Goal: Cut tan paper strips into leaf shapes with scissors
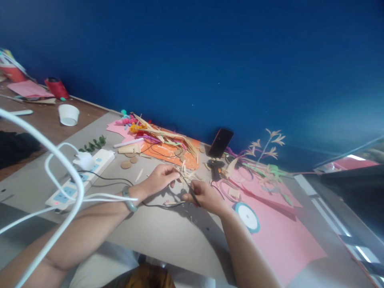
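Observation:
My left hand is closed in a pinch on thin pale straw strips at the middle of the grey table. A jade bangle sits on that wrist. My right hand is closed round a thin dark tool, its tip close to the same strips. Both hands meet just in front of an orange sheet piled with more straw and coloured bits.
A white power strip with cables lies at the left, a white cup and a red roll beyond it. A dark phone leans on the blue wall. Pink paper with a ribbon roll and straw flowers lie right.

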{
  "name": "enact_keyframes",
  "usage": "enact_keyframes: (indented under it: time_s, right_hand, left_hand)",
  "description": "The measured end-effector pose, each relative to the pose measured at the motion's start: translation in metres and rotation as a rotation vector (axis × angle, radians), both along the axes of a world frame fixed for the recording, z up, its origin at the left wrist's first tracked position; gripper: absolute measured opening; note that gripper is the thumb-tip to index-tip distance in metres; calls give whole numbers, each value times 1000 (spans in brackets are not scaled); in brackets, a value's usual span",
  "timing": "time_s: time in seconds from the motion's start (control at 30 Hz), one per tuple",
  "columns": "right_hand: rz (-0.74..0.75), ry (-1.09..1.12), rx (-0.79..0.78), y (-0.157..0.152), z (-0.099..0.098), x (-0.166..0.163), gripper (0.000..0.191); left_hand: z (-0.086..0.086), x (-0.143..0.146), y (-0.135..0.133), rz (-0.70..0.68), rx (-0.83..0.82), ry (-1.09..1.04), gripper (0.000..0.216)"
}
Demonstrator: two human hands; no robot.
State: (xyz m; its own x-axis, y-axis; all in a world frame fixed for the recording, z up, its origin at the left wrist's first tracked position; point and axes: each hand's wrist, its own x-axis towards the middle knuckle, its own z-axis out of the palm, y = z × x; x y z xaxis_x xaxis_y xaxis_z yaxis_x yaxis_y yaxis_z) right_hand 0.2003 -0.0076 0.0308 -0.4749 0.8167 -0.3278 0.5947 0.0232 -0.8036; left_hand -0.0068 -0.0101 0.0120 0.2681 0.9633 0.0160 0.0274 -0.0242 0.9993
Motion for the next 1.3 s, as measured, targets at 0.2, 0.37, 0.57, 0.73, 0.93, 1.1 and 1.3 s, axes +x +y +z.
enact_keyframes:
  time_s: [0.2,0.37,0.57,0.73,0.93,1.1,1.3]
  right_hand:
    - [12,10,-4,1,1,0,44]
    - [-38,47,30,2,-1,2,43]
    - [-299,334,135,-1,2,-7,42]
    - [-364,487,210,-4,-1,-15,42]
    - [-382,437,241,-3,-6,-15,43]
    - [-421,425,211,-4,-5,-17,44]
    - [-453,433,185,-6,-6,-22,48]
  left_hand:
    - [2,0,-1,2,14,-5,22]
    - [7,-1,-2,-33,-12,-28,21]
    - [7,1,-5,-145,-90,-67,18]
    - [-3,7,-5,-215,-126,-103,21]
    - [-3,6,-3,-185,-46,-38,12]
    - [1,1,0,-107,-32,-66,12]
    - [0,2,-1,-110,-36,-82,20]
